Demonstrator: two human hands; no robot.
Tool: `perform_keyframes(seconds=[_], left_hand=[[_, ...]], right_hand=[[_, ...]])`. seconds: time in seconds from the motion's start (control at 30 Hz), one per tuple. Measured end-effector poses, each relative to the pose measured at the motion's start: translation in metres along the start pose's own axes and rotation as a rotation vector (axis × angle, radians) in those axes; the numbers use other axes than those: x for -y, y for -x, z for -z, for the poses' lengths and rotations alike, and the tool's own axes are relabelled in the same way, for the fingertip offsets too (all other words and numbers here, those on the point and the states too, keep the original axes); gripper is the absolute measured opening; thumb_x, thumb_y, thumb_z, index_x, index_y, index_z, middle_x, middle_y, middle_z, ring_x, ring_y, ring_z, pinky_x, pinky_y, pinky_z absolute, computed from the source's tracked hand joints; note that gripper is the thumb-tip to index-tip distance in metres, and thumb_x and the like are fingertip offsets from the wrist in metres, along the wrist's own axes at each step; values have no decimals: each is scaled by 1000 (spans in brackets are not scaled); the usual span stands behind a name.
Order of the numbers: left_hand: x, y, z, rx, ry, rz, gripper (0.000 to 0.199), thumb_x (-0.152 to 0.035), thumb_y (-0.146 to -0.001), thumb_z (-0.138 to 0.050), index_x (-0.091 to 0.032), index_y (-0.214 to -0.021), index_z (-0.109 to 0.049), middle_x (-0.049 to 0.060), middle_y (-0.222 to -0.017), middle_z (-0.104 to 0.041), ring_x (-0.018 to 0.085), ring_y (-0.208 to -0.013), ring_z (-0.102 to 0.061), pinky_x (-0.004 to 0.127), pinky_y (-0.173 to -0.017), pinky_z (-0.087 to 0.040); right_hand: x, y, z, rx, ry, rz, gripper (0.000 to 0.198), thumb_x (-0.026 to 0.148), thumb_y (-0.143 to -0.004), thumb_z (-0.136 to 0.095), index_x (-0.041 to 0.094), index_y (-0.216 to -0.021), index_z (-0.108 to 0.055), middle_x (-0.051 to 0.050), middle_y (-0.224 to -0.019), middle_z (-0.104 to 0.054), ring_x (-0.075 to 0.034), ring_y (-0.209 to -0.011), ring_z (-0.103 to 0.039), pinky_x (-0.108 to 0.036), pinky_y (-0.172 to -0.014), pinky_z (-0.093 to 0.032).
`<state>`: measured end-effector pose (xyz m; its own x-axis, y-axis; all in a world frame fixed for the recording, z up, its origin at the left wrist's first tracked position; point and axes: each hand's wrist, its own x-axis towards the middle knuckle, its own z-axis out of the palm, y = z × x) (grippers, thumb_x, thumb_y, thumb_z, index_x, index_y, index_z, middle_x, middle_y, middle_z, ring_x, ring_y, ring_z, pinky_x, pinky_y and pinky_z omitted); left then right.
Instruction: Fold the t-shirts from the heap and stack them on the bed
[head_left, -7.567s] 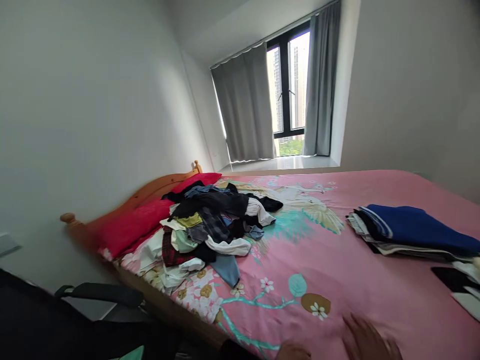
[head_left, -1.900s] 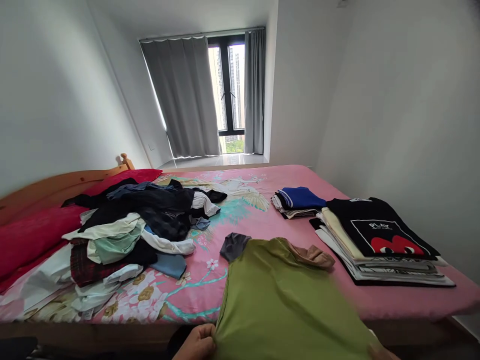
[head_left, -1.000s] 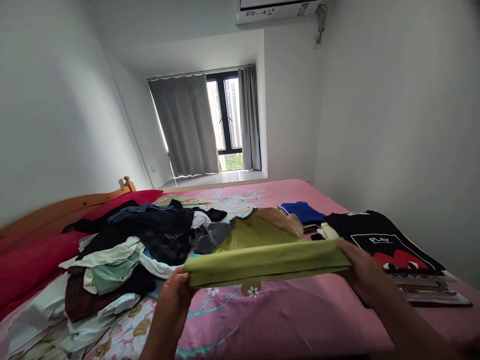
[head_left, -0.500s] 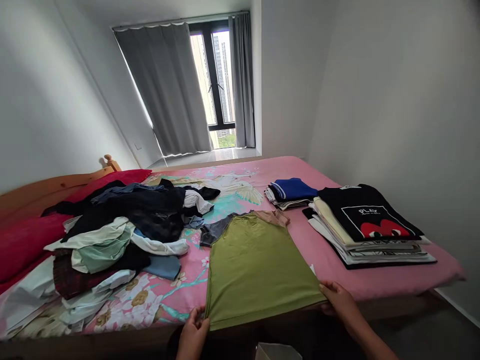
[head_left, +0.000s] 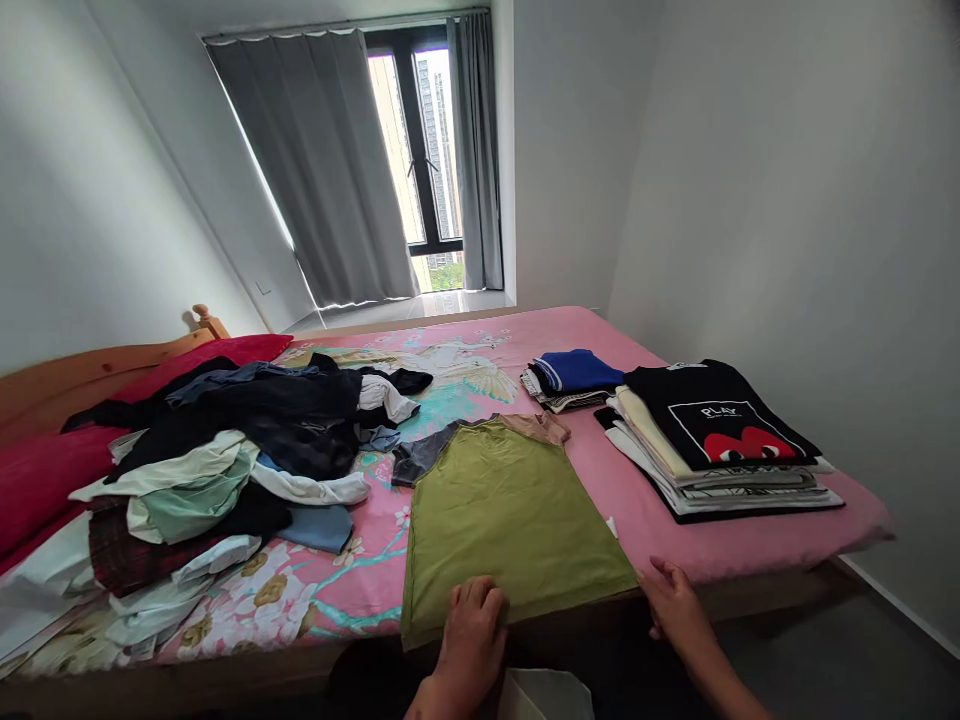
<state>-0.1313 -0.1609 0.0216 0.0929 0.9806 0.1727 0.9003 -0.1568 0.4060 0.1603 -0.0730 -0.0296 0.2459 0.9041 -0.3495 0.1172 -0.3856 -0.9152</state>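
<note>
An olive-green T-shirt [head_left: 510, 520] lies spread on the bed, its hem toward me at the bed's near edge. One sleeve is dark grey and the other is brownish pink. My left hand [head_left: 472, 630] rests on the shirt near the hem, left of the middle, fingers loosely bent over the fabric and holding nothing visible. At the hem's right corner is my right hand [head_left: 679, 605], its thumb and finger closed at the corner; the exact contact is small.
Crumpled clothes [head_left: 247, 450] heap up on the left by red pillows [head_left: 52, 470]. To the right stands a stack of folded shirts, a black T-shirt [head_left: 720, 420] on top. Behind it is a smaller pile under blue cloth [head_left: 577, 370]. A pale translucent object [head_left: 547, 695] shows below the bed edge.
My left hand has let go of the hem's left corner and moved right onto the shirt. My right hand stays by the right corner. The view has shifted slightly.
</note>
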Motion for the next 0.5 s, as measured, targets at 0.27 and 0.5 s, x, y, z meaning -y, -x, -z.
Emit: perform_keyframes(seconds=[0.27,0.5], left_hand=[[19,-18,7,81,326,75,19,-22,-77,-52,-22,-80,-71,6,-92,-63,20,-92,-57,32,-82,-41],[24,-31,10,112,498,205,22,-26,-77,-53,-20,-65,-70,3,-79,-64,16,-77,-58,26,-73,-43]], right_hand=[[-16,44,-12,174,68,128,40,56,-63,-56,21,-80,-64,3,-50,-51,-13,-40,-44,-25,-38,-36],[18,99,-64,569,274,544,31,41,-84,-44,21,-89,-67,-5,-85,-68,-20,-80,-62,-29,-73,-49]])
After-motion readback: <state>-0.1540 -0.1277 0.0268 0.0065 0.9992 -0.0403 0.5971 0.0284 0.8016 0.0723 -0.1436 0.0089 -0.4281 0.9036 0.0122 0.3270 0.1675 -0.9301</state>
